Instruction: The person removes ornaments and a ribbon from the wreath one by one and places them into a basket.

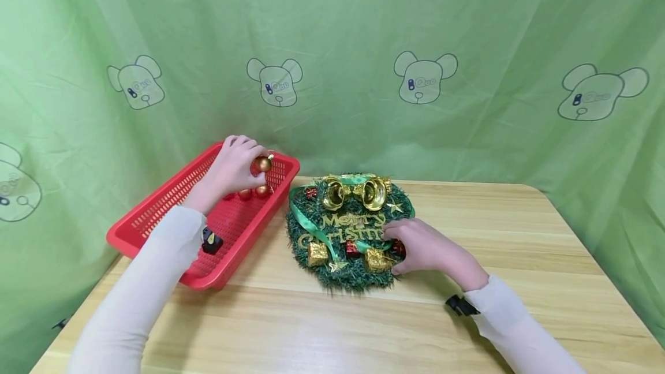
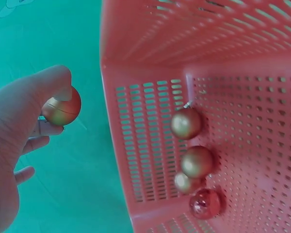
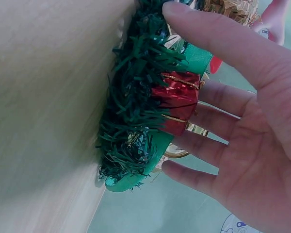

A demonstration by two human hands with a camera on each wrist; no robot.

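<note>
While left hand (image 1: 235, 166) pinches gold ball (image 1: 264, 164), lift should clear rim of red basket (image 1: 250, 236); right hand (image 1: 427, 248), fingers wide, should brace wreath (image 1: 350, 229) edge lightly

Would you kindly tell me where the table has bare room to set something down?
Free: the table in front of the wreath, between the left sleeve and right sleeve; also the stretch right of the wreath and right hand. Crowded: the narrowing gap between basket and wreath, and the basket's far end, where baubles gather near the left hand.
</note>
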